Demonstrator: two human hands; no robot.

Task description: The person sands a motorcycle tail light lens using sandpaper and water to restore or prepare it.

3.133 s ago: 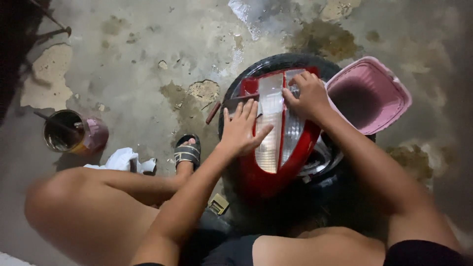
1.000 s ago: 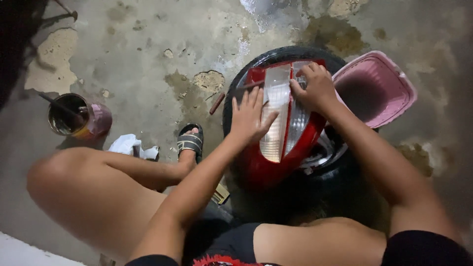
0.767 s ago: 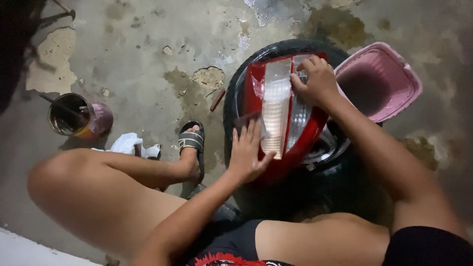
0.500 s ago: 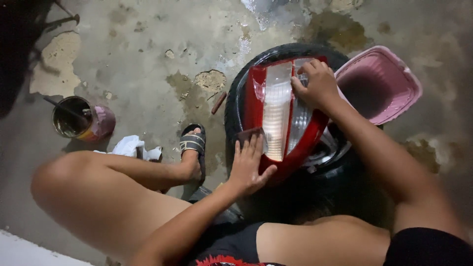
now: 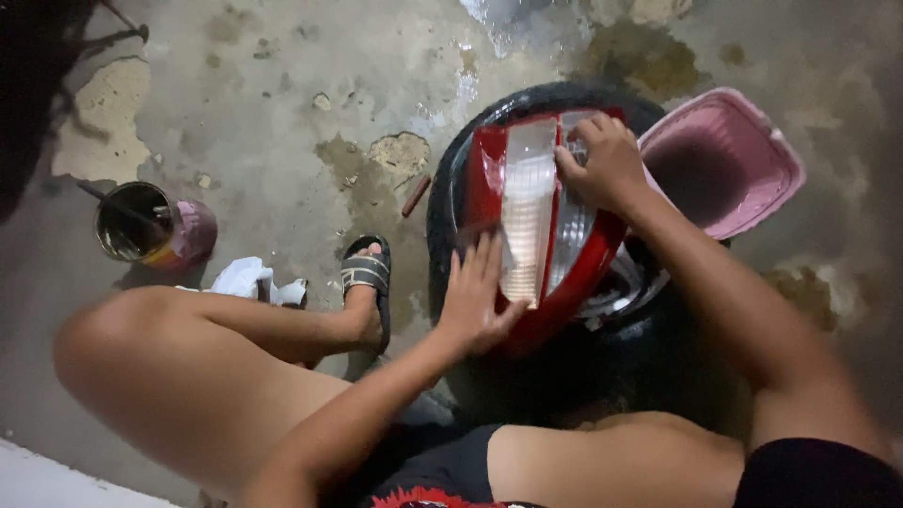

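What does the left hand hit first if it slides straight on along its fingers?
The left hand points up the picture along the red tail light; its fingers already rest there, so probably the red section at the lamp's upper left.

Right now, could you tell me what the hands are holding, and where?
The right hand grips the red tail lamp at its upper edge; the left hand presses flat on its lower left side.

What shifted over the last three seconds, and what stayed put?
The left hand slid from the middle of the red tail light down to its near lower edge, lying flat. The right hand stayed on the light's top; tyre, pink basin and can unmoved.
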